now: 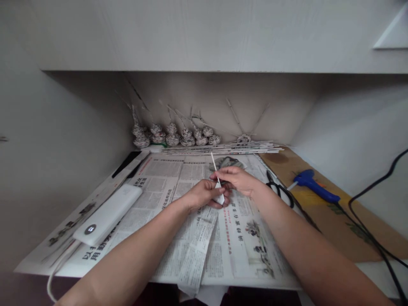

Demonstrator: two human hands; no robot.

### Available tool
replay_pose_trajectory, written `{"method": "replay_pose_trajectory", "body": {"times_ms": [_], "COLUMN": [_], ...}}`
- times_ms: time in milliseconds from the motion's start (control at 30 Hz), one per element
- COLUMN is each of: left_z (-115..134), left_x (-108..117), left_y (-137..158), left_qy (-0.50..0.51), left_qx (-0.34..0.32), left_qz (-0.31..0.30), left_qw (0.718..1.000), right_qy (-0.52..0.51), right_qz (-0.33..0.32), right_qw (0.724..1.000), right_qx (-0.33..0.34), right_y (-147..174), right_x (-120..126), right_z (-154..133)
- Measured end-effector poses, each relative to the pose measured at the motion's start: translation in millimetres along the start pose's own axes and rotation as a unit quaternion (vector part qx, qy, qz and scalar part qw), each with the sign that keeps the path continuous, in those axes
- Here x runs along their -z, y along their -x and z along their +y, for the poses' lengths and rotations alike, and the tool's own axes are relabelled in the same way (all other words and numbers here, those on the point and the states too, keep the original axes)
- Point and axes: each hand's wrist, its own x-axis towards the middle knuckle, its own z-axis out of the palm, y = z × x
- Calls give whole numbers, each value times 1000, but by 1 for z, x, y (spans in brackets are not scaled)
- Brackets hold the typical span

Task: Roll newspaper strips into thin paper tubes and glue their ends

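Note:
My left hand (pixel 202 193) is closed on a newspaper strip (pixel 199 242), its thumb pressed near a pale folded end. The strip hangs down toward the table's front edge. My right hand (pixel 237 178) pinches a thin white stick (pixel 213 161), which points up and away from me. At the stick's lower end the paper meets it between my fingers; whether it is a separate rod or rolled paper I cannot tell. Just behind my right hand lies a greyish crumpled bundle (pixel 231 162), partly covered by that hand.
Newspaper sheets (pixel 162 170) cover the table. A white power bank (pixel 110 214) with a cable lies left. Scissors (pixel 280 189) and a blue glue gun (pixel 317 185) lie right, the gun on cardboard (pixel 334 225). Behind are several thin paper rods (pixel 223 148) and woven gourd shapes (pixel 172 136).

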Motion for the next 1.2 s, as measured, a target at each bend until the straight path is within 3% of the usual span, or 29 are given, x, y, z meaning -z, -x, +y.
{"method": "replay_pose_trajectory", "body": {"times_ms": [67, 200, 400, 600, 767, 933, 1100, 1200], "left_z": [1, 1, -1, 2, 2, 1, 2, 2], "left_x": [-1, -1, 1, 0, 0, -1, -1, -2], "left_y": [0, 0, -1, 1, 1, 0, 0, 0], "left_qy": [1, 4, 8, 0, 4, 1, 1, 1], "left_qx": [3, 10, 2, 1, 3, 16, 12, 15], "left_qz": [4, 1, 5, -2, -1, -5, 0, -10], "left_qw": [1000, 1000, 1000, 1000, 1000, 1000, 1000, 1000], "right_qy": [-1, -18, -6, -29, -13, -43, -28, -51], "right_qz": [0, 84, -12, 103, -6, 106, 20, 99], "right_qw": [1000, 996, 1000, 994, 1000, 993, 999, 994], "right_qx": [-4, 15, -2, 6, -1, 17, -4, 16], "right_y": [0, -1, 1, -2, 0, -2, -2, -4], "right_x": [1, -3, 1, -1, 2, 1, 2, 1], "right_z": [1, 1, -2, -1, -1, 0, 0, 1]}}
